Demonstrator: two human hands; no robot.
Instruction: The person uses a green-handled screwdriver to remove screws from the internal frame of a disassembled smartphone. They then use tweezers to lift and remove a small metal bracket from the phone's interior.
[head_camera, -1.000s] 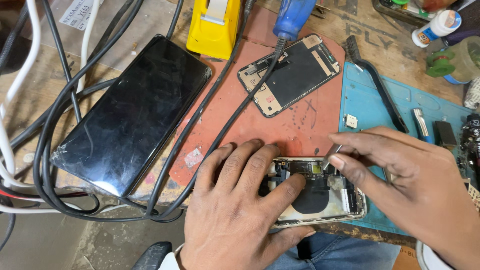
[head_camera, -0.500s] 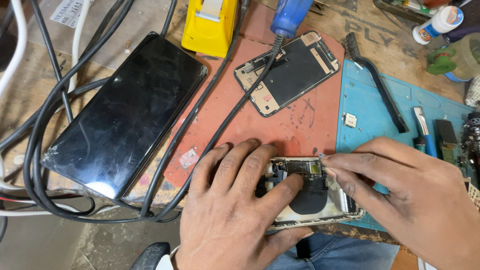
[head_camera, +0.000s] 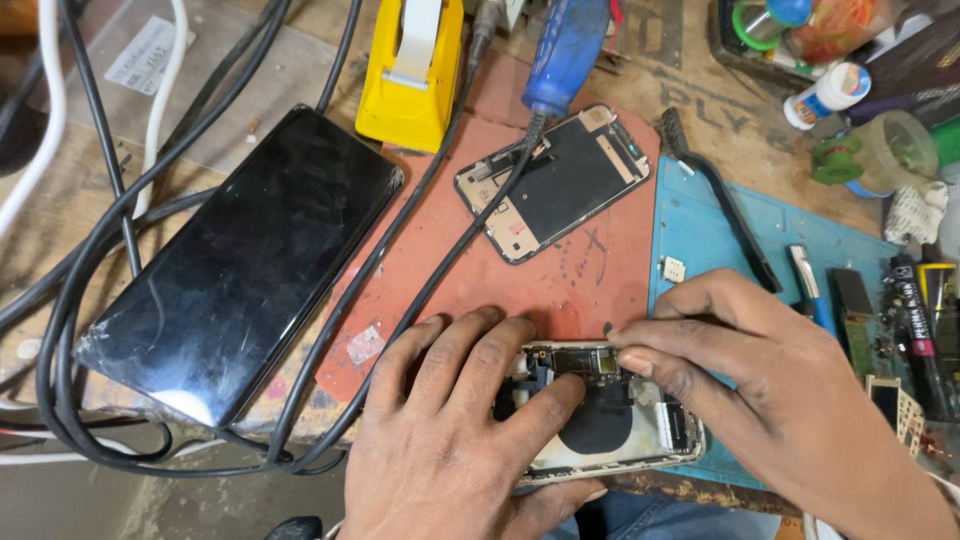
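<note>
An opened phone body (head_camera: 612, 432) lies at the near edge of the bench, its circuit board and round black coil showing. My left hand (head_camera: 450, 445) lies flat over its left side and pins it down, the thumb on the inner parts. My right hand (head_camera: 785, 395) comes in from the right. Its fingers are pinched together at the top edge of the phone's board, and a thin dark tool tip (head_camera: 608, 327) pokes out from between them. A detached screen panel (head_camera: 555, 180) lies face down on the red mat (head_camera: 590, 290), farther back.
A large black tablet (head_camera: 250, 260) lies at the left, ringed by black cables (head_camera: 95, 250). A yellow tape dispenser (head_camera: 412, 70) and a blue-handled tool (head_camera: 565, 50) stand at the back. The blue mat (head_camera: 700, 235) on the right carries a black pry tool (head_camera: 725, 205) and small tools.
My right hand has slid left, from the phone's right side to the top edge of its board. My left hand has stayed on the phone. The view has shifted slightly.
</note>
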